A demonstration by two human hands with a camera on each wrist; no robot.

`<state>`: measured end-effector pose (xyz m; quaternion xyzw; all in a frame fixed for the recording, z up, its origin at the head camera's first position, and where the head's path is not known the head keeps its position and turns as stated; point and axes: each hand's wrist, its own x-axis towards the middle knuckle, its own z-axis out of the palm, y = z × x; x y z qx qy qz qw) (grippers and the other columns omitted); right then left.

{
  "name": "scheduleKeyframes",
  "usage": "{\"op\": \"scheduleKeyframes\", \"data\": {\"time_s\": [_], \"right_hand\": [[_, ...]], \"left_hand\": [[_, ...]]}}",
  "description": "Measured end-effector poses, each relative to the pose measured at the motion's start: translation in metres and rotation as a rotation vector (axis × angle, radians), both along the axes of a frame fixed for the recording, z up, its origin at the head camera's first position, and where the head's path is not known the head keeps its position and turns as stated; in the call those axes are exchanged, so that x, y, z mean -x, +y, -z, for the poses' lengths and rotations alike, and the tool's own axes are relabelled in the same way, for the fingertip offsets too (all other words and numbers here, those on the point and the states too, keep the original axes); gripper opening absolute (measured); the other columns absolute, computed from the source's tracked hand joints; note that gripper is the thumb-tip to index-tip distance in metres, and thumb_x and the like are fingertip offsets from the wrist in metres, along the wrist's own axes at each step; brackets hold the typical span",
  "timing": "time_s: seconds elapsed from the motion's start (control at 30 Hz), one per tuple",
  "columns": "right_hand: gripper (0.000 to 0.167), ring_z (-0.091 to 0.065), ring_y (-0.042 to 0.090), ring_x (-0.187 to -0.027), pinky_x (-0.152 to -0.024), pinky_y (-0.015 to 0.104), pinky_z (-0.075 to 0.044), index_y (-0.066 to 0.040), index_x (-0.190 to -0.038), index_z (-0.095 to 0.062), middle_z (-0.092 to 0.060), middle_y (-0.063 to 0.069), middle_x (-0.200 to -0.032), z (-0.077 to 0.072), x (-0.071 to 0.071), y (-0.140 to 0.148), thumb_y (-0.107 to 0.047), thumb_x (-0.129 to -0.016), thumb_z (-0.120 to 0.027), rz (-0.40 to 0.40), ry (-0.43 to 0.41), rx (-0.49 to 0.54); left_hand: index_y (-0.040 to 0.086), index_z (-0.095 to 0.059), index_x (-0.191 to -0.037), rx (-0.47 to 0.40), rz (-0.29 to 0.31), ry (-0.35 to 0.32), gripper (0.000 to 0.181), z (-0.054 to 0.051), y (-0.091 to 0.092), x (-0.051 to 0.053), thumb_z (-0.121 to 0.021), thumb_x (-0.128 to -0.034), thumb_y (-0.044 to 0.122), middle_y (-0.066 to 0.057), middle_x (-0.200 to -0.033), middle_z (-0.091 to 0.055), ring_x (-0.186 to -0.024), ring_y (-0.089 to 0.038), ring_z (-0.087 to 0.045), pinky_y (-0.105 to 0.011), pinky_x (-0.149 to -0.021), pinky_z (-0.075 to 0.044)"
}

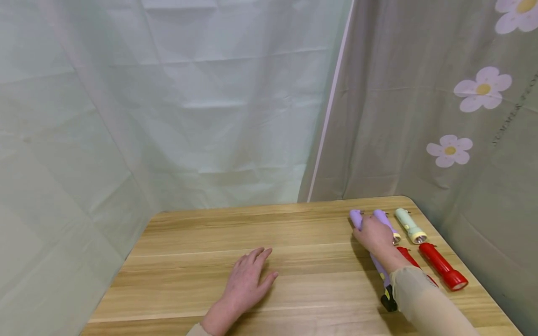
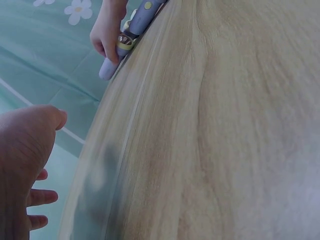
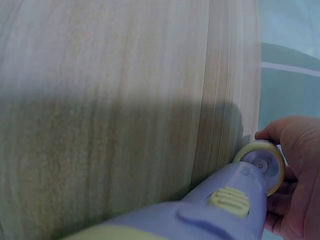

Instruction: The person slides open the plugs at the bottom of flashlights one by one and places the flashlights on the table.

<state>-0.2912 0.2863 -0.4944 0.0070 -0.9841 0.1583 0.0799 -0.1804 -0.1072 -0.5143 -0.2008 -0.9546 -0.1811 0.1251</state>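
At the table's far right, my right hand point(image 1: 374, 233) grips a purple flashlight point(image 1: 356, 218). Its yellow-rimmed lens point(image 3: 262, 165) shows by the thumb and fingers in the right wrist view. A second purple flashlight point(image 1: 382, 218) lies just right of the hand. Another purple flashlight point(image 1: 379, 269), with a yellow switch point(image 3: 230, 201), lies on the near side, partly covered by the hand and forearm. A black piece point(image 1: 388, 298) sits at its near end; its kind is unclear. My left hand point(image 1: 248, 280) is over the middle of the table, fingers extended, holding nothing.
A pale green flashlight point(image 1: 409, 225) lies at the right back. Below it are a red flashlight point(image 1: 441, 266) and another red flashlight point(image 1: 407, 255) partly behind the forearm. Curtains point(image 1: 235, 102) hang around the wooden table point(image 1: 201, 238).
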Motion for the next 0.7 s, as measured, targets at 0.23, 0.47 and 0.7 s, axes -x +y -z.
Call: {"op": "scheduleKeyframes", "data": {"time_s": [0.23,0.47,0.7], "right_hand": [[0.020,-0.052,0.028,-0.066,-0.051,0.048,-0.043,-0.006,-0.080,-0.061,-0.059,0.009,-0.079,-0.0020,-0.0006,-0.0008,-0.026,-0.085,-0.063,-0.008,0.006,-0.043],[0.024,-0.053,0.030,-0.065,-0.052,0.047,-0.043,-0.003,-0.086,-0.063,-0.060,0.008,-0.076,-0.0035,-0.0012,-0.0023,-0.027,-0.088,-0.060,0.020,-0.027,-0.054],[0.024,-0.051,0.029,-0.061,-0.053,0.045,-0.042,-0.007,-0.080,-0.059,-0.056,0.005,-0.069,-0.0060,-0.0008,-0.0025,-0.028,-0.091,-0.060,0.004,-0.025,-0.073]], "left_hand": [[0.016,-0.049,-0.151,-0.007,0.003,0.004,0.064,-0.0009,0.0017,-0.0002,-0.063,-0.0985,0.049,-0.013,-0.149,-0.050,-0.137,-0.031,-0.048,-0.058,-0.114,-0.034],[0.017,-0.048,-0.152,0.000,0.001,0.002,0.064,-0.0002,0.0024,-0.0005,-0.062,-0.0991,0.051,-0.011,-0.150,-0.050,-0.137,-0.029,-0.048,-0.057,-0.114,-0.034],[0.018,-0.048,-0.152,0.000,0.009,0.009,0.064,-0.0012,0.0040,-0.0005,-0.062,-0.0987,0.051,-0.010,-0.150,-0.050,-0.137,-0.029,-0.048,-0.057,-0.114,-0.035]]}}
